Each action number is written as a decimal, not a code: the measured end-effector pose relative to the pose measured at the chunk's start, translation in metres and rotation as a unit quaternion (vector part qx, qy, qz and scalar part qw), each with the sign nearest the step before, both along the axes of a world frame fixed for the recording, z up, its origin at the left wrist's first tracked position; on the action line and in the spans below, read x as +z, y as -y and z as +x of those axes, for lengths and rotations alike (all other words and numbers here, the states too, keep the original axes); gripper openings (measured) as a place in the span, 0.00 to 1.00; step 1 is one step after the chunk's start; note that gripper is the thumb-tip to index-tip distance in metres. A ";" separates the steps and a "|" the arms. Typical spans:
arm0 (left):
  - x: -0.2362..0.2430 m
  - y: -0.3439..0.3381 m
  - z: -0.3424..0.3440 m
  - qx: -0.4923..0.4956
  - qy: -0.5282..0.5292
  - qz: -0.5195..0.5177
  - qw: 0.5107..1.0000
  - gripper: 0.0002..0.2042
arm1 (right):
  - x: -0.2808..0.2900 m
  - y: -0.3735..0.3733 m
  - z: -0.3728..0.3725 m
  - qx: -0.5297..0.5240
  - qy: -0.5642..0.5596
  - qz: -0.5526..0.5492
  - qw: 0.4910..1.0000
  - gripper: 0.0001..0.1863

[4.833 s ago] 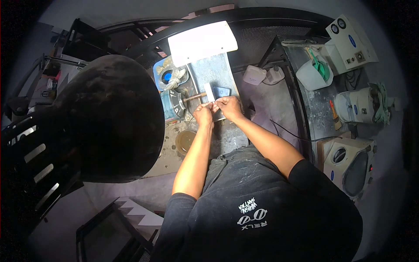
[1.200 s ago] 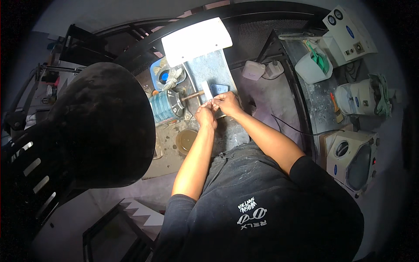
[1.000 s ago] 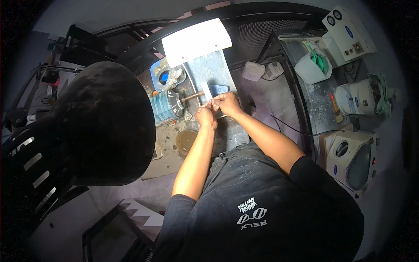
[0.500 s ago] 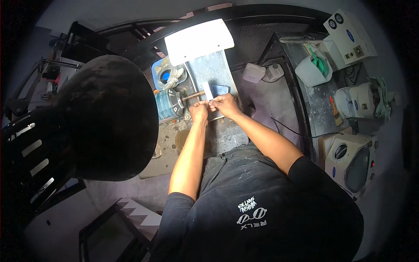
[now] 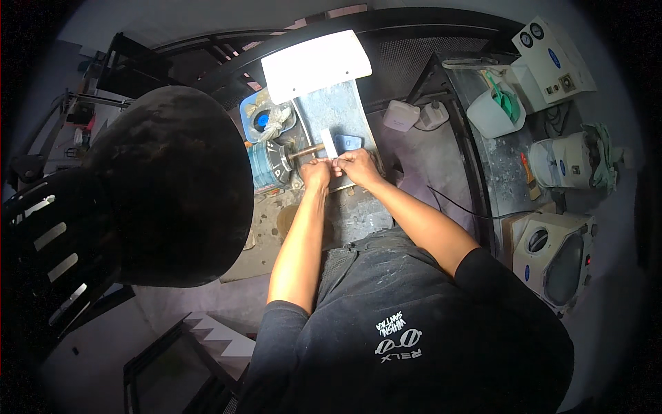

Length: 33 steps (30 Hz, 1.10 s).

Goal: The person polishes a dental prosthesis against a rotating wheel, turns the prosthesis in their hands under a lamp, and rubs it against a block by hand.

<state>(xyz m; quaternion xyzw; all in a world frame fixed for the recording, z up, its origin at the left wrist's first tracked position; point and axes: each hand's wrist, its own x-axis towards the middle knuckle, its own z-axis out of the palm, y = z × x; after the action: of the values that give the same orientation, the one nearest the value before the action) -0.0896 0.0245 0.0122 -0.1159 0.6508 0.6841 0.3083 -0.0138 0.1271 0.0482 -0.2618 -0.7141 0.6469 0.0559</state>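
A bench motor (image 5: 269, 164) with a bluish body and a dark end carries a shaft (image 5: 309, 150) pointing right. On the shaft's end sits a narrow white wheel (image 5: 329, 143), seen nearly edge-on. Just below it, my left hand (image 5: 316, 173) and my right hand (image 5: 356, 168) come together, fingers bent and tips pinched close. Whatever they pinch is too small to make out, and I cannot tell whether it touches the wheel. Beyond my right hand lies a blue rectangular item (image 5: 349, 142) in the metal tray (image 5: 331, 107).
A white, brightly lit hood (image 5: 317, 65) covers the tray's far end. Left of the tray is a blue basin (image 5: 249, 114) with a crumpled bag. A big black lamp shade (image 5: 172, 186) fills the left side. White machines (image 5: 555, 259) and a white tub (image 5: 495, 114) stand on the right.
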 end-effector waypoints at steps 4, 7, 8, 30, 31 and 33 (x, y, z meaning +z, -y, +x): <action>0.002 -0.003 0.002 0.004 0.010 -0.005 1.000 0.06 | -0.004 -0.004 0.000 0.009 0.022 0.005 1.000 0.07; 0.001 0.000 0.004 0.001 0.008 0.004 1.000 0.06 | 0.001 -0.001 0.001 0.015 0.007 -0.013 1.000 0.07; 0.002 0.000 0.006 0.007 0.005 0.017 1.000 0.05 | 0.001 -0.001 0.002 0.010 0.001 -0.016 1.000 0.07; 0.006 -0.010 0.020 0.087 0.051 0.076 0.992 0.05 | -0.017 -0.010 0.007 0.026 -0.049 0.138 0.989 0.07; 0.006 -0.011 0.020 0.086 0.051 0.076 0.992 0.05 | -0.017 -0.010 0.007 0.026 -0.049 0.138 0.989 0.07; 0.006 -0.012 0.020 0.092 0.051 0.076 0.992 0.04 | -0.021 -0.011 0.005 0.024 -0.059 0.128 0.990 0.07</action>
<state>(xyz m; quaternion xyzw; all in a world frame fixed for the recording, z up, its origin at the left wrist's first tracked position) -0.0698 0.0369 0.0180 -0.1862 0.5670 0.7503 0.2844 -0.0086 0.1384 0.0275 -0.1971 -0.7925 0.5655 0.1156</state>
